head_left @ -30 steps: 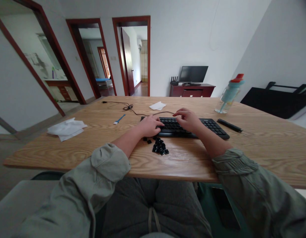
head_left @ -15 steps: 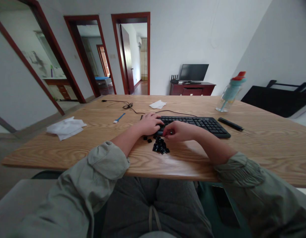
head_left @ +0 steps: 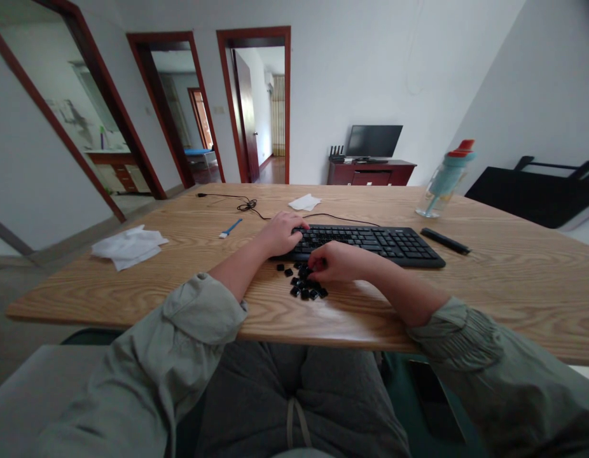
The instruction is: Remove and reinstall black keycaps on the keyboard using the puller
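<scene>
A black keyboard lies across the middle of the table, with some of its left part bare of caps. My left hand rests over its left end, index finger stretched along the keys and thumb apart from it. In front of the keyboard's near edge is a loose pile of small black keycaps, a couple lying apart on the left. My right hand hangs over the pile with its fingers pinched together; the fingertips are among the keycaps, and what is between them is hidden.
On the wooden table are crumpled white tissues, a blue brush, a folded white paper, a coiled cable, a black stick-shaped object and a water bottle. A phone lies below the table edge.
My right hand has moved from the keyboard's near edge toward me, down to the keycap pile. My left hand has slid slightly left, uncovering more keys. The keycaps are spread a little differently.
</scene>
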Demonstrator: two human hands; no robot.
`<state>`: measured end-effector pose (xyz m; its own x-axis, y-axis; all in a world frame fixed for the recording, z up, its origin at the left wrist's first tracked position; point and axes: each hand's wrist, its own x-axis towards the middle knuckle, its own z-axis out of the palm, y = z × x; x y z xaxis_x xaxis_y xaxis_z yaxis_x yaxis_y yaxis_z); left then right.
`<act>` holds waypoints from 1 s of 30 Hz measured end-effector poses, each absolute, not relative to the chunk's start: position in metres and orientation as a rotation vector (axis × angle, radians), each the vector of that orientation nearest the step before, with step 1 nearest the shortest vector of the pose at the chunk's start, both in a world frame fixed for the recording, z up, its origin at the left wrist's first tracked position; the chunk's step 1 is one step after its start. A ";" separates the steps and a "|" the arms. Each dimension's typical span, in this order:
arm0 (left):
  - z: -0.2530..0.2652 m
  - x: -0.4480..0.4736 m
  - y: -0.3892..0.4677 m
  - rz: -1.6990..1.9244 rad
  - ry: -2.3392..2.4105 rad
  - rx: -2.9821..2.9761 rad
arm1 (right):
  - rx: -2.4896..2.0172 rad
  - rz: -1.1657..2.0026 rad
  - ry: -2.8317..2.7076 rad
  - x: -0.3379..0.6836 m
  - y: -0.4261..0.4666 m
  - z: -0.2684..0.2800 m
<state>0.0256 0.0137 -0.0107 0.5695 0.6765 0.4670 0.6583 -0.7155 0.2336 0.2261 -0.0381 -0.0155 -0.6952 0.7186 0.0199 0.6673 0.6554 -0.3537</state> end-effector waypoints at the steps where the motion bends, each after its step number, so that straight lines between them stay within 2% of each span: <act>1: -0.010 0.026 0.012 0.844 1.173 2.748 | -1.145 0.473 -2.712 0.225 -0.038 -0.015; 9: -0.005 0.027 -0.002 0.839 1.001 2.740 | -1.165 0.788 -2.293 0.240 -0.019 -0.012; 17: -0.007 0.035 -0.009 0.822 0.934 2.688 | -1.193 0.944 -2.089 0.251 -0.004 -0.018; 30: -0.012 0.036 -0.004 0.981 1.019 2.602 | -1.113 0.760 -2.135 0.245 -0.008 -0.014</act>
